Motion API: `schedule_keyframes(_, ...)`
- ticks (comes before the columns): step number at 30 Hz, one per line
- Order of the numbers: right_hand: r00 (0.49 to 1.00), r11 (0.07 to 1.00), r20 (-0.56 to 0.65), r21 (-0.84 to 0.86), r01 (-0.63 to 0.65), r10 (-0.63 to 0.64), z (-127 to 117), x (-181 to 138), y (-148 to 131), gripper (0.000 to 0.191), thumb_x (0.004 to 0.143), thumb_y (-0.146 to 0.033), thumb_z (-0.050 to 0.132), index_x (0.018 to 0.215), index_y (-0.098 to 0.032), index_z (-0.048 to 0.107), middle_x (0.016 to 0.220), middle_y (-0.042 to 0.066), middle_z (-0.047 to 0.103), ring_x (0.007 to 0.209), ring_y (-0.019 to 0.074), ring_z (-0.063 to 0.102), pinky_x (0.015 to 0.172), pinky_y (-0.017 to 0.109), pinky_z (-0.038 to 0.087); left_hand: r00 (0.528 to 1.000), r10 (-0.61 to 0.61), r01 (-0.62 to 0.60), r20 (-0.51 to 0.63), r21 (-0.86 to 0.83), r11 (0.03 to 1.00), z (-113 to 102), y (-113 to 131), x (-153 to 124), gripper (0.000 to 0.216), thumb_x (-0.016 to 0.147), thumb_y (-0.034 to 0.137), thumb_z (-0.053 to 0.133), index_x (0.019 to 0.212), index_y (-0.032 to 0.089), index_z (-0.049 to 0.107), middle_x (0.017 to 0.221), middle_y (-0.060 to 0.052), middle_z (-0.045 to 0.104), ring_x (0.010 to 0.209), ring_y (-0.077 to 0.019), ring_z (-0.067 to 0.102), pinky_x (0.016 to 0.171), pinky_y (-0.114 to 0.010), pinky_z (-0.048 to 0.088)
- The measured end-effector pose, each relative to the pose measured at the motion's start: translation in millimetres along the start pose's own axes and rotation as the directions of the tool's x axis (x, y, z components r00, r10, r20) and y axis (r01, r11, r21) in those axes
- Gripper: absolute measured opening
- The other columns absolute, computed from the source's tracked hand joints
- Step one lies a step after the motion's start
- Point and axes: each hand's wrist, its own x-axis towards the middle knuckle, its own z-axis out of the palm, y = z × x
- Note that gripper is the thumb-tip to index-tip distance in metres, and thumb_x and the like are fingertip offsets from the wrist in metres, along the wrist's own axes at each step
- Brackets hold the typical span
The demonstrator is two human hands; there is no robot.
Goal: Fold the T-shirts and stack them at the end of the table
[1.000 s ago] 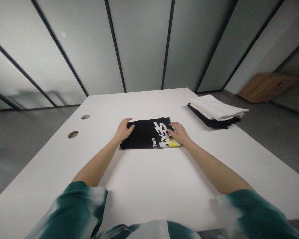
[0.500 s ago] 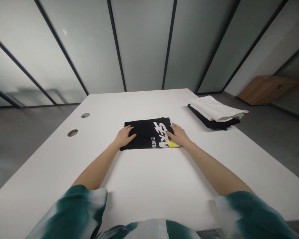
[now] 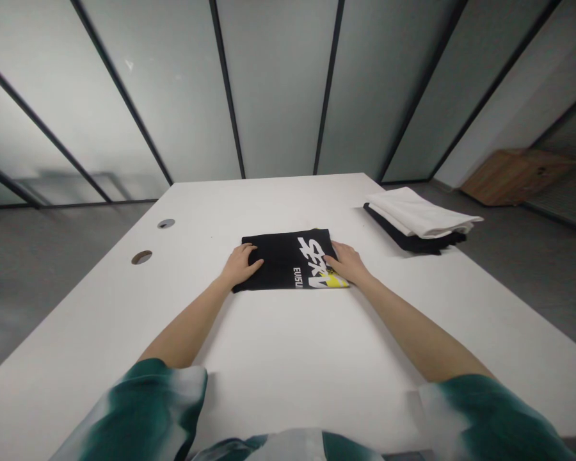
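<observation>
A folded black T-shirt (image 3: 283, 259) with white lettering and a yellow patch lies in the middle of the white table (image 3: 288, 358). My left hand (image 3: 241, 264) rests flat on the shirt's left end, fingers stretched out. Over at the right end, my right hand (image 3: 346, 262) lies on the printed part, fingers spread and pressing down. Neither hand grips the cloth.
A stack of folded clothes, white on top of black (image 3: 420, 219), sits near the table's far right edge. Two round cable holes (image 3: 141, 257) are in the table at the left. A wooden box (image 3: 513, 176) stands on the floor at the right, glass walls behind.
My left hand slid from the shirt's far left corner down onto its near left part. The right hand has barely shifted on the print.
</observation>
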Motion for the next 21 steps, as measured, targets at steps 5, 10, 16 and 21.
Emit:
schedule_keyframes(5, 0.999, 0.998, 0.02, -0.046, -0.048, 0.049, 2, 1, -2, 0.051, 0.092, -0.043, 0.051, 0.132, -0.011, 0.057, 0.137, 0.02, 0.057, 0.125, 0.0327, 0.052, 0.103, 0.042, 0.039, 1.0, -0.013, 0.013, 0.022, 0.014, 1.0, 0, 0, 0, 0.053, 0.089, 0.052, 0.051, 0.126, 0.016, 0.059, 0.138, -0.016, 0.057, 0.131, -0.0312, 0.05, 0.113, -0.049, 0.038)
schedule_keyframes(10, 0.987, 0.986, 0.022, -0.06, -0.158, 0.159, 0, 2, -5, 0.053, 0.089, -0.049, 0.055, 0.126, -0.012, 0.062, 0.133, 0.019, 0.057, 0.12, 0.0343, 0.053, 0.101, 0.044, 0.039, 0.999, -0.023, 0.022, 0.029, 0.026, 0.999, 1, 0, 0, 0.05, 0.089, 0.051, 0.051, 0.127, 0.019, 0.059, 0.138, -0.013, 0.058, 0.131, -0.0309, 0.05, 0.112, -0.049, 0.039)
schedule_keyframes(16, 0.987, 0.986, 0.076, 0.073, -0.148, 0.143, -2, 5, -9, 0.046, 0.087, -0.038, 0.059, 0.126, -0.014, 0.061, 0.133, 0.018, 0.06, 0.123, 0.0332, 0.053, 0.104, 0.044, 0.04, 0.998, -0.04, 0.038, 0.045, 0.055, 0.998, -1, 5, 0, 0.051, 0.089, 0.051, 0.05, 0.127, 0.018, 0.058, 0.138, -0.014, 0.057, 0.13, -0.0312, 0.051, 0.111, -0.048, 0.039)
schedule_keyframes(21, 0.981, 0.914, 0.111, 0.359, -0.188, 0.158, -4, 10, -12, 0.047, 0.087, -0.033, 0.06, 0.13, -0.015, 0.053, 0.13, 0.016, 0.063, 0.113, 0.0262, 0.062, 0.096, 0.039, 0.048, 0.998, -0.051, 0.049, 0.047, 0.041, 0.998, 0, 5, 0, 0.05, 0.089, 0.05, 0.051, 0.127, 0.019, 0.058, 0.137, -0.013, 0.058, 0.13, -0.0308, 0.05, 0.111, -0.048, 0.039)
